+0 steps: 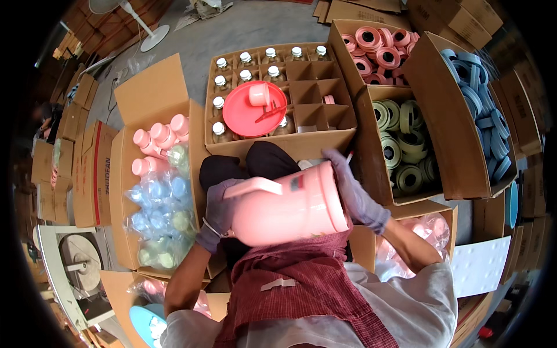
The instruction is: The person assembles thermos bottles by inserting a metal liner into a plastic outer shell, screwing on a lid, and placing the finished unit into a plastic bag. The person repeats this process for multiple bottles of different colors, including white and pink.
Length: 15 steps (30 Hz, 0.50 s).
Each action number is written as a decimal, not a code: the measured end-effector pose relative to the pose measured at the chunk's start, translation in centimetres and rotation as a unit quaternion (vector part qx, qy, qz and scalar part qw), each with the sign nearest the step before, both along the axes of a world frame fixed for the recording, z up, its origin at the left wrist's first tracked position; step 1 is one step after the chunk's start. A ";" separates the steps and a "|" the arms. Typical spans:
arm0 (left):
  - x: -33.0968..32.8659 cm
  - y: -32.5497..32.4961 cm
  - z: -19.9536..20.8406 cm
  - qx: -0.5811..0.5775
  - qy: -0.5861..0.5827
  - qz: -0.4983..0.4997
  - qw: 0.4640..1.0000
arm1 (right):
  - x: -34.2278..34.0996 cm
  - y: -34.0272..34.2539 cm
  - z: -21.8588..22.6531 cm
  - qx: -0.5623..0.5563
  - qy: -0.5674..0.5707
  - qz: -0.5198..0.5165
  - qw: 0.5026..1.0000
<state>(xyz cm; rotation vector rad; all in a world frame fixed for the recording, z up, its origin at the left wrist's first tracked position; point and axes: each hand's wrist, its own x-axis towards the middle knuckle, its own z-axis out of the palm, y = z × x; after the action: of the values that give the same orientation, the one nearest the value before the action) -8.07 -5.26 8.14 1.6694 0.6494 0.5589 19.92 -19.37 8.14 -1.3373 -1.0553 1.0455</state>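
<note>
A pink thermos jug (284,211) lies on its side above my lap, its handle (255,187) facing up and away from me. My left hand (219,210), in a greyish-purple glove, is closed round the narrower left end. My right hand (358,194), gloved the same way, presses against the wide right end, its fingers along the rim and its palm beside it. A maroon checked apron (290,290) covers my front just below the jug. A small red-tipped thing shows by my right fingertips, too small to name.
Ahead stands a divided carton (249,144) of capped bottles, with a red plate (241,110) and pink cup (259,94) on top. Cartons hold pink rings (368,37), green rings (411,142) and blue rings (473,87). Pink and bagged blue parts (159,197) fill the left carton.
</note>
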 end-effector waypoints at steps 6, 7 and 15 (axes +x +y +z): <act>-0.6 -1.6 -4.3 -0.115 0.022 -0.101 0.988 | 0.5 2.1 10.7 0.229 -0.212 0.292 0.904; -0.5 -1.3 -3.0 -0.019 0.060 -0.099 0.993 | 0.6 2.2 9.9 0.209 -0.197 0.274 0.918; 4.3 -0.3 6.1 0.391 0.037 0.036 0.919 | -0.6 1.7 -4.9 0.009 0.405 -0.046 0.913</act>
<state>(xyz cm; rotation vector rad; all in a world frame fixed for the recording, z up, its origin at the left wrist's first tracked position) -3.74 -5.59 14.29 2.4293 0.5758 0.8863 19.36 -17.72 3.25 -0.7830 -0.3674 1.3397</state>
